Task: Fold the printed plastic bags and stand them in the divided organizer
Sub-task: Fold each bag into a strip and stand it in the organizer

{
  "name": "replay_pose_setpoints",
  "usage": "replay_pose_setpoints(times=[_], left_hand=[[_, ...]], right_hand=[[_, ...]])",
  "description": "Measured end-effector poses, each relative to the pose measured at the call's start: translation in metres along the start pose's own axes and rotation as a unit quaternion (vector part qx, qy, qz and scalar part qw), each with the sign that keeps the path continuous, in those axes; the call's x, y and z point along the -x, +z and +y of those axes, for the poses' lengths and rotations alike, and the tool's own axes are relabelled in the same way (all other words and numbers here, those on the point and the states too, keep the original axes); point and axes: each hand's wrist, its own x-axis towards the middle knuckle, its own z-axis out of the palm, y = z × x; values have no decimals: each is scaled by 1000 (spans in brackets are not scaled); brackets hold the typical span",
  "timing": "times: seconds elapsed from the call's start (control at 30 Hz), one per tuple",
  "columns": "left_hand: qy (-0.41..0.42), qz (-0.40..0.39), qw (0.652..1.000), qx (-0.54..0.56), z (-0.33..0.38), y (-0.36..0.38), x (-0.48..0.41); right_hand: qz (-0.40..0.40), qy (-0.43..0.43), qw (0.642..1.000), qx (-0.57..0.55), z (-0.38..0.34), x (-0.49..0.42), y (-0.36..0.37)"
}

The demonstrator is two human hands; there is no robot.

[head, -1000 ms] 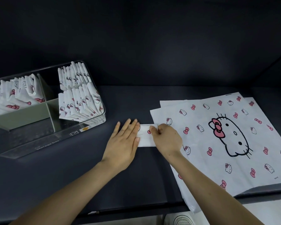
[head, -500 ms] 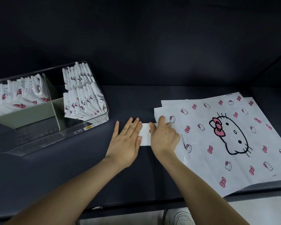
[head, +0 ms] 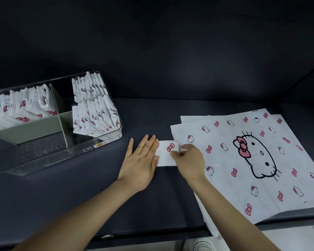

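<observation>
A small folded strip of white printed plastic bag (head: pixel 166 153) with a pink bow lies on the dark table between my hands. My left hand (head: pixel 142 160) lies flat with straight fingers pressing its left end. My right hand (head: pixel 189 161) pinches the strip's right end with curled fingers. A stack of flat white bags (head: pixel 243 160) printed with a cat face and bows lies to the right. The clear divided organizer (head: pixel 62 156) stands at the left, with several folded bags (head: pixel 94 113) upright in its right compartments and more in the rear left one.
The organizer's front left compartment (head: pixel 29 151) holds nothing I can see. The table's front edge (head: pixel 152 236) runs below my forearms, with a pale floor and a round white object (head: pixel 203 247) beneath. A dark wall stands behind the table.
My right hand has drawn back to the right, so more of the folded strip and its pink bow shows. The left hand stays flat on the strip's left end.
</observation>
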Motion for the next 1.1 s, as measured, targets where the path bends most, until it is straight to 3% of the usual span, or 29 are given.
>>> replay_pose_setpoints(times=[0.13, 0.23, 0.37, 0.47, 0.53, 0.6, 0.7, 0.77, 0.83, 0.97, 1.03, 1.1], left_hand=[[5, -7, 999, 46, -3, -2, 1], [-91, 25, 971, 218, -3, -16, 0], [-263, 7, 858, 440, -1, -50, 8], [-295, -19, 757, 582, -1, -76, 16], [-285, 0, 712, 642, 4, -93, 21], [-264, 62, 719, 640, 10, -110, 21], [-239, 154, 773, 567, 13, -128, 20], [-235, 204, 783, 538, 8, -135, 18], [-240, 234, 776, 534, -1, -140, 16], [-203, 253, 760, 564, -22, -154, 15], [-173, 260, 745, 589, -30, -161, 17], [-155, 260, 732, 610, -39, -165, 20]], right_hand=[[-42, 16, 998, -49, -8, -4, -3], [-47, -10, 998, -42, -5, 2, -7], [-92, -32, 974, -205, -3, 14, -24], [-156, -42, 946, -279, -12, 20, -46], [-192, -44, 935, -295, -20, 22, -55], [-177, -40, 943, -277, -31, 25, -52], [2, -85, 988, -127, -51, 33, -42], [86, -133, 979, -129, -73, 46, -41], [77, -170, 970, -157, -92, 58, -38], [72, -257, 963, -19, -117, 60, -24], [5, -264, 960, -88, -133, 62, -16], [-129, -205, 942, -232, -153, 70, -11]])
